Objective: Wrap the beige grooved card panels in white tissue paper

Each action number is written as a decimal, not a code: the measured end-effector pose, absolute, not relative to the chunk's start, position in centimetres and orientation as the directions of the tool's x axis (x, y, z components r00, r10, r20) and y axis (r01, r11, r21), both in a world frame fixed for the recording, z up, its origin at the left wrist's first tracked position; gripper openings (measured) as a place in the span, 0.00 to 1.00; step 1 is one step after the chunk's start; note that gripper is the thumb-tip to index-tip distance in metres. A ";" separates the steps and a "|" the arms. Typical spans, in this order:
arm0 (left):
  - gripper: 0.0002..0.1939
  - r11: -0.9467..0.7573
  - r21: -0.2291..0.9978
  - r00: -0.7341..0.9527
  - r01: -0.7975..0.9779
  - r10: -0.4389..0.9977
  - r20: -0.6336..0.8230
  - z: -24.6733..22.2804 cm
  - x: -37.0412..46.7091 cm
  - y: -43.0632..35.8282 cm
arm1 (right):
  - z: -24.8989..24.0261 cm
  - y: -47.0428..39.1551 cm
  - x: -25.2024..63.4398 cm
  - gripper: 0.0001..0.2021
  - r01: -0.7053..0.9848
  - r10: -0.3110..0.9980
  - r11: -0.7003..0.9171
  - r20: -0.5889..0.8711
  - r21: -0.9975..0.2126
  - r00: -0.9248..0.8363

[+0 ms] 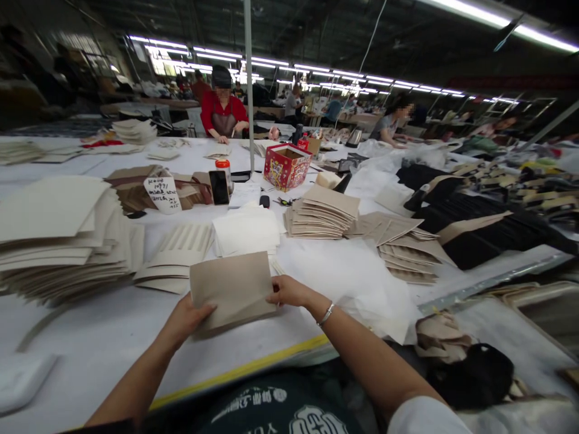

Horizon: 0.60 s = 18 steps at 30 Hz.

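A beige rectangular panel [233,286], of leather or fabric, is held up tilted above the table's front edge. My left hand [192,316] grips its lower left side, with the thumb on the front face. At the right side, my right hand [289,291] pinches the panel's edge between thumb and fingers. Just behind the panel lies a pile of white sheets [246,229]. Left of that is a small fanned stack of striped cream pieces [181,250]. A stack of beige panels [322,211] stands behind and to the right.
A tall stack of cream panels [54,211] fills the left. More beige pieces [407,247] and white film [348,283] lie to the right. Farther back are a phone [219,187], a red box [287,166] and a metal pole [249,90]. A person in red [224,111] works across the table.
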<state>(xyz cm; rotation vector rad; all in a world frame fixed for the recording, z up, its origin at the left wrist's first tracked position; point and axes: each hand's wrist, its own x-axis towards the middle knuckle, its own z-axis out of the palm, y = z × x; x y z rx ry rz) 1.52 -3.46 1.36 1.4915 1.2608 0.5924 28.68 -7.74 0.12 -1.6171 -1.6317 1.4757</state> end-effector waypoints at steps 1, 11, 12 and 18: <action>0.30 0.111 0.909 0.313 0.401 0.916 -0.250 1.2 1.4 -3.8 | -0.1 -7.7 28.7 0.03 0.486 0.892 -0.228 -0.381 -0.843 -0.243; 0.25 0.127 0.857 0.180 0.499 0.952 -0.246 0.0 1.6 -5.2 | 0.9 -6.8 28.7 0.08 0.776 0.847 -0.138 -0.479 -0.615 -0.230; 0.25 0.125 0.851 0.176 0.510 0.953 -0.245 -0.1 1.6 -5.2 | 0.9 -6.7 28.8 0.08 0.783 0.843 -0.138 -0.487 -0.606 -0.229; 0.23 0.140 0.843 0.191 0.519 0.943 -0.274 0.0 1.9 -5.1 | 0.4 -6.7 28.9 0.08 0.794 0.853 -0.133 -0.476 -0.593 -0.214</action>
